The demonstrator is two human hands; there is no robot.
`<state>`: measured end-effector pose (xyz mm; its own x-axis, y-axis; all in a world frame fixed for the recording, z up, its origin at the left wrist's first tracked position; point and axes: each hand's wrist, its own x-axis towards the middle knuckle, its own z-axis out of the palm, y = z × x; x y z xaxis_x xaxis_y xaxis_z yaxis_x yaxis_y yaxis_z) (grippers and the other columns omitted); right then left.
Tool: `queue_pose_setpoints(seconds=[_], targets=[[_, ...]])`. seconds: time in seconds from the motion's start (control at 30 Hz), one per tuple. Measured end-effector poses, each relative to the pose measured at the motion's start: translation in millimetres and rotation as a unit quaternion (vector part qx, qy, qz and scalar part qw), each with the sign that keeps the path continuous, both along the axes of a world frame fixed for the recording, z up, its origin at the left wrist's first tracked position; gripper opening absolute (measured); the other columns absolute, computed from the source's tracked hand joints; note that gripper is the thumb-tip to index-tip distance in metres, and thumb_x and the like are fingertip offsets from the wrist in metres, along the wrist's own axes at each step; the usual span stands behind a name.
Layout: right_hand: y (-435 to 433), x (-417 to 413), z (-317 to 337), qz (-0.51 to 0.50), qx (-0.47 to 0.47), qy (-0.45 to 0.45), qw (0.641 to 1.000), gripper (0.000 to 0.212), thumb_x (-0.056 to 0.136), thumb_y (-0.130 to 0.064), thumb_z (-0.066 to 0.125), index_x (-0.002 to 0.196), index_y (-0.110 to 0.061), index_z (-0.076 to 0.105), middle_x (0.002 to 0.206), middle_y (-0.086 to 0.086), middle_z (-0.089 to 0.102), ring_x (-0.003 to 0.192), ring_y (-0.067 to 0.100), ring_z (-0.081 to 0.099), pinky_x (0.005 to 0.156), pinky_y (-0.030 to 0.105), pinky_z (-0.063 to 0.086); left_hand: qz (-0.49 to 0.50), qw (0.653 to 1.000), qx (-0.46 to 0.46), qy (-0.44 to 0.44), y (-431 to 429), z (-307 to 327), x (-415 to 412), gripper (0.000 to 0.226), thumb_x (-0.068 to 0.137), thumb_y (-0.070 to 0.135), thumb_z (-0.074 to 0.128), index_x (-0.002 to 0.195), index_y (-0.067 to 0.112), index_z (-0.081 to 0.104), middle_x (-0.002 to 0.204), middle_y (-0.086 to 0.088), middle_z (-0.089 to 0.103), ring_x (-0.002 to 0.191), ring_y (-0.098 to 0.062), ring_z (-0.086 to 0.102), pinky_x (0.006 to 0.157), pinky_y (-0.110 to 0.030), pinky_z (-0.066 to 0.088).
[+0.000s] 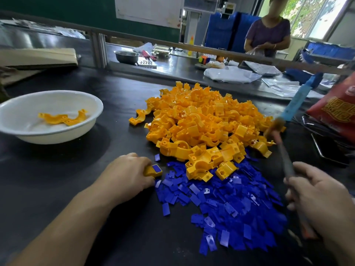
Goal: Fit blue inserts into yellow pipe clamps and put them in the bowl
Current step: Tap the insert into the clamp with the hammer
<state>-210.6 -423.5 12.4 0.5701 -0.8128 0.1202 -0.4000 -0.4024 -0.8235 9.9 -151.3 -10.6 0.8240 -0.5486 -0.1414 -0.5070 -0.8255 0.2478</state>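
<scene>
Left hand (126, 173) grips clamp (148, 171) (bag (338, 110) lettering illegible).

We read nothing for certain here: the gold marks on the red bag (338, 110) and the white sheet (148, 8) are too blurred.

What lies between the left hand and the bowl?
Only bare dark table, as the head view shows. The left hand grips a clamp with a blue insert; the bowl stands apart, farther left. The right hand grips a tool.
</scene>
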Motion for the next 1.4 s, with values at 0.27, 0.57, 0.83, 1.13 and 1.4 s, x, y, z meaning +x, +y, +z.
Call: queue_pose_setpoints(seconds=[0.27, 0.57, 0.83, 1.13, 1.4], targets=[[101.3, 4.5, 25.8, 0.28, 0.112, 0.004, 0.953, 0.034, 0.074, -0.049, 0.058, 0.1, -0.071, 0.052, 0.077, 0.001, 0.068, 0.048, 0.017, 0.06, 0.045, 0.028, 0.051, 0.05, 0.999, -0.013, -0.007, 4.5, 2.6, 2.2, 0.038, 0.079, 0.052, 0.071, 0.105, 0.029, 0.054, 0.101, 0.007, 0.054, 0.088, -0.01, 0.053, 0.077, -0.029, 0.05], [124.1, 29.2, 9.1, 0.352, -0.11, 0.152, 0.917, 0.036, 0.095, -0.048, 0.042, 0.124, -0.06, 0.024, 0.082, -0.016, 0.059, 0.07, -0.005, 0.056, 0.068, 0.016, 0.049, 0.053, 0.997, -0.049, -0.016, 6.6, 2.3, 1.1, 0.034, 0.076, 0.05, 0.072, 0.094, 0.025, 0.058, 0.091, 0.005, 0.057, 0.084, -0.013, 0.055, 0.071, -0.031, 0.048], [126.2, 39.0, -1.2, 0.351, -0.203, 0.188, 0.895, 0.045, 0.099, -0.044, 0.037, 0.141, -0.047, 0.021, 0.109, -0.016, 0.057, 0.099, 0.003, 0.055, 0.088, 0.018, 0.044, 0.048, 0.998, -0.038, -0.001, 5.9, 2.6, 5.1, 0.037, 0.077, 0.051, 0.073, 0.099, 0.027, 0.057, 0.094, 0.006, 0.055, 0.084, -0.011, 0.053, 0.072, -0.03, 0.049], [124.7, 53.6, 6.4, 0.34, -0.218, 0.112, 0.908, 0.037, 0.096, -0.043, 0.041, 0.131, -0.051, 0.03, 0.084, -0.017, 0.057, 0.083, -0.002, 0.055, 0.067, 0.016, 0.047, 0.055, 0.997, -0.05, -0.012, 7.7, -1.6, 5.8, 0.038, 0.076, 0.05, 0.073, 0.1, 0.025, 0.059, 0.095, 0.004, 0.057, 0.087, -0.015, 0.055, 0.066, -0.029, 0.043], [114.5, 55.5, 13.0, 0.363, -0.167, 0.166, 0.902, 0.026, 0.095, -0.043, 0.045, 0.112, -0.059, 0.035, 0.086, -0.018, 0.06, 0.07, 0.001, 0.058, 0.057, 0.019, 0.048, 0.049, 0.998, -0.045, -0.007, 7.7, -2.3, 8.9, 0.042, 0.076, 0.053, 0.073, 0.104, 0.025, 0.058, 0.097, 0.005, 0.057, 0.088, -0.013, 0.055, 0.074, -0.031, 0.05]])
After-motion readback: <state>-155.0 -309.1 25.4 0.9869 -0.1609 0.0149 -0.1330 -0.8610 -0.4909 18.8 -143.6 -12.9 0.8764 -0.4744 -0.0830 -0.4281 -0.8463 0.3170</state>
